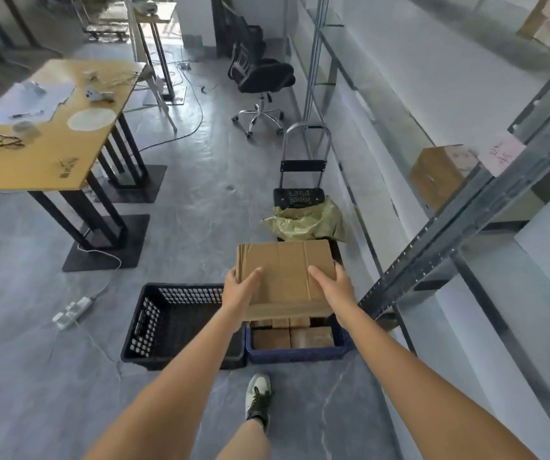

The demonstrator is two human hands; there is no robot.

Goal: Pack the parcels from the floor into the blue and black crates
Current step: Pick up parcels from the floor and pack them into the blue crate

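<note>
I hold a brown cardboard parcel (285,277) in both hands above the blue crate (300,355). My left hand (238,293) grips its left side, thumb on top. My right hand (335,288) grips its right side the same way. The blue crate sits on the floor and holds several small brown parcels (291,336); the held parcel hides the crate's far part. The black crate (174,323) stands to its left, touching it, with no parcel showing inside.
A hand trolley (301,180) carrying a yellow-green bag (310,222) stands beyond the crates. Metal shelving (459,234) runs along the right. A wooden table (47,134) is at the left, an office chair (262,81) further back, a power strip (72,312) on the floor. My foot (258,398) is near the crates.
</note>
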